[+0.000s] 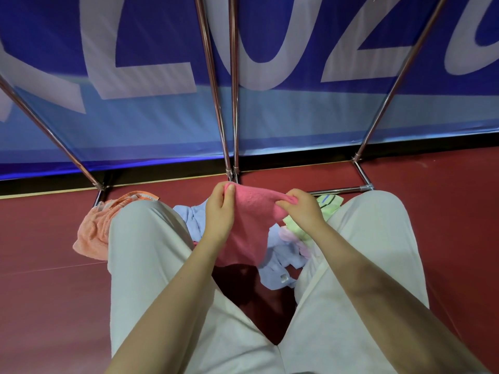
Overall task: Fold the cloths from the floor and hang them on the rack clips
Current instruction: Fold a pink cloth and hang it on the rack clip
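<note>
Both hands pinch the pink cloth (248,225), left hand (220,211) and right hand (302,209) apart; knees hide most of the floor pile, rack clips out of frame.

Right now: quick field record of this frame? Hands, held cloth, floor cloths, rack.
left hand: pinches one top corner of pink cloth
right hand: pinches the other top corner
pink cloth: lifted, hanging between the knees, not yet folded
floor cloths: orange cloth by left knee; blue cloth under the pink one; green cloth by right knee
rack: metal rack poles ahead, base on red floor; clips out of view
</note>
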Demonstrator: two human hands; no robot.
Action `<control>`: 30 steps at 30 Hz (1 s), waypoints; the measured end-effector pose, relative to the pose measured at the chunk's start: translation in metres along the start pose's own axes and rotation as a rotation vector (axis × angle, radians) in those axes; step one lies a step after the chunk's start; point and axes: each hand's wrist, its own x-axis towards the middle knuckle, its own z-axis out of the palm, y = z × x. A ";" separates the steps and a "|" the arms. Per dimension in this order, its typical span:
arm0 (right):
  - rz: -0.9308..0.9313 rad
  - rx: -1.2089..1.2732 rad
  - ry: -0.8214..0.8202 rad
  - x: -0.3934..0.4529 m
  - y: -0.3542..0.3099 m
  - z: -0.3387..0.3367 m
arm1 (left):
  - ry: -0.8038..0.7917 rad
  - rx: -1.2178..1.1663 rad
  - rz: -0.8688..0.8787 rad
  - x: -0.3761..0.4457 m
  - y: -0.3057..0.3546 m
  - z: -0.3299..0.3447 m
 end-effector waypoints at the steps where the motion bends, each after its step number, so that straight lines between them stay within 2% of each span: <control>1: 0.001 0.075 0.003 0.000 -0.001 -0.001 | 0.020 -0.010 -0.008 0.003 -0.001 -0.002; 9: -0.021 0.504 -0.049 0.002 -0.006 -0.007 | 0.149 -0.092 -0.083 0.013 -0.003 -0.017; 17: -0.062 0.580 0.090 0.001 -0.009 -0.013 | 0.068 -0.189 -0.153 0.010 -0.005 -0.009; 20: -0.048 0.565 0.118 0.001 -0.008 -0.012 | 0.018 -0.279 -0.294 0.009 -0.006 -0.006; 24: 0.036 0.487 0.188 0.005 -0.006 0.001 | 0.030 -0.469 -0.684 0.005 0.005 0.004; 26: 0.092 0.451 0.220 0.007 -0.007 0.009 | 0.059 -0.555 -0.757 0.002 0.007 0.009; 30: 0.155 0.391 0.243 0.010 -0.010 0.023 | 0.119 -0.666 -0.795 -0.001 0.011 0.018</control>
